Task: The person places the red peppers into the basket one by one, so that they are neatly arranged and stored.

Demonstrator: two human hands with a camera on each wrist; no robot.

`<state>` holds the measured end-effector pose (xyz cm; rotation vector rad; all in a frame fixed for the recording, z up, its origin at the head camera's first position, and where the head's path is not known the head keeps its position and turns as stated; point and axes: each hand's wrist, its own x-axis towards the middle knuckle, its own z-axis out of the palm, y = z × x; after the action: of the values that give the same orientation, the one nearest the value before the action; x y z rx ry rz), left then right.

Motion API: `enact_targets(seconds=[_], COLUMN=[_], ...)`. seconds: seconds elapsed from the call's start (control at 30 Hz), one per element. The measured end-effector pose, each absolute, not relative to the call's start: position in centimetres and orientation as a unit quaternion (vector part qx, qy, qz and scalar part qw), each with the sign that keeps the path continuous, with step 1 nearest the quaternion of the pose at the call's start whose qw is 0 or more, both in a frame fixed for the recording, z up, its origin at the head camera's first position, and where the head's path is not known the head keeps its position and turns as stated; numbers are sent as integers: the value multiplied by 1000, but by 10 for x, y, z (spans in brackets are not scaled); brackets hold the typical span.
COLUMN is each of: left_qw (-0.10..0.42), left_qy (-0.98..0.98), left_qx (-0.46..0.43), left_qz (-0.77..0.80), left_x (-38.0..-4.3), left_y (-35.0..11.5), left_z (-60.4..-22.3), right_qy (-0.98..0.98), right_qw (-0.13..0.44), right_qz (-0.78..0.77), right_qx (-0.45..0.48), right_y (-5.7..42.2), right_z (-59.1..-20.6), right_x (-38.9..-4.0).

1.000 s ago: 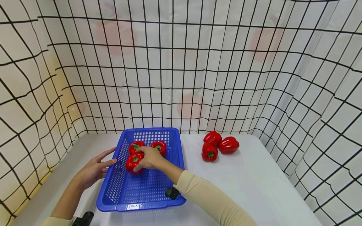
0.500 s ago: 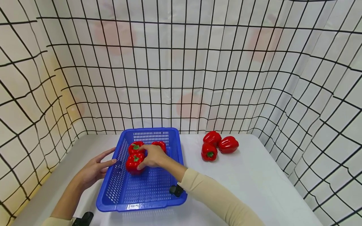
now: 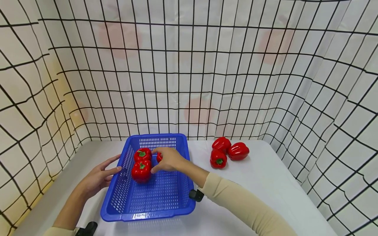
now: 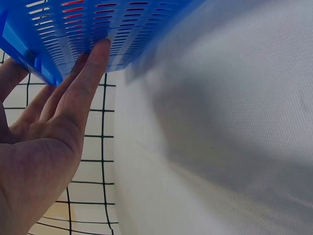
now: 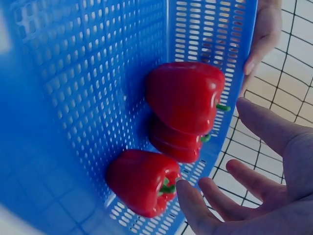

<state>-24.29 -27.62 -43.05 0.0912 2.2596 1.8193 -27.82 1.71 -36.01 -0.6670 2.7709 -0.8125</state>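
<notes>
A blue slotted basket (image 3: 153,200) stands on the white table and holds three red bell peppers. The front pepper (image 3: 141,171) and the one behind it (image 3: 142,154) show fully; the third pepper (image 3: 159,157) is mostly hidden by my right hand (image 3: 166,159). That hand hovers open over the basket, holding nothing, just right of the front pepper. In the right wrist view its spread fingers (image 5: 254,188) are apart from the peppers (image 5: 183,95). My left hand (image 3: 101,173) rests with straight fingers (image 4: 93,63) against the basket's left wall (image 4: 122,29).
Three more red peppers (image 3: 219,159) (image 3: 238,150) (image 3: 221,144) lie together on the table right of the basket. A grid-patterned curtain (image 3: 189,82) closes in the back and both sides. The table (image 3: 265,196) runs out to the right and front.
My right hand has let go of the front pepper and drawn back to the right; the pepper stays in the basket. The left hand has not moved.
</notes>
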Motion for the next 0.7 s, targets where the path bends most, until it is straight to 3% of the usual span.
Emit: enact_targets(seconds=[0.7], left_qw=[125], left_qy=[773], left_qx=[36], left_qz=[621], left_x=[-243], left_y=[-278], left_z=[-430], right_qy=[926], right_qw=[38], right_qz=[-317], right_qx=[-204], right_y=[82], right_z=[-353], right_x=[-274])
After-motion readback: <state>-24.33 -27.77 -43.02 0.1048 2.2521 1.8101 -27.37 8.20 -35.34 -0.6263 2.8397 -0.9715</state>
